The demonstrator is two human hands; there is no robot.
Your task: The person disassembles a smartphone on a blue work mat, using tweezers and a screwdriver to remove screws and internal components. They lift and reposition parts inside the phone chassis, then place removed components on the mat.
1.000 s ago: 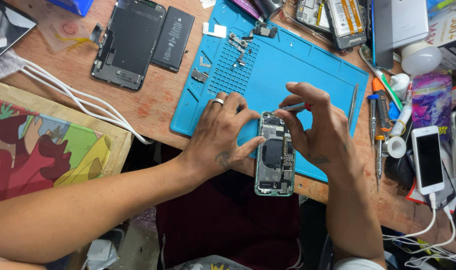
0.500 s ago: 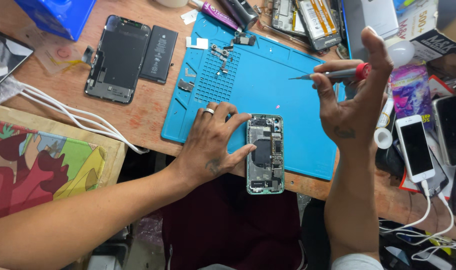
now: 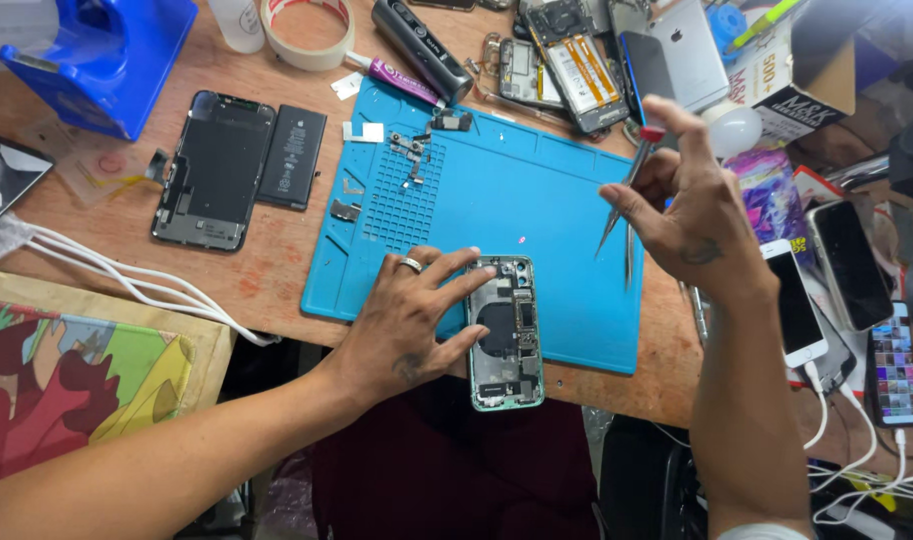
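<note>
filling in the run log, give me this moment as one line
left hand flat on opened phone | right hand raised, holding tweezers | phone over near edge of blue mat

We are at a phone repair bench. A blue work mat lies on a wooden table. Left of the mat: a detached phone screen and a loose battery. Behind the mat: opened phones, a tape roll, a glue tube. Right of the mat: phones on charging cables.
</note>
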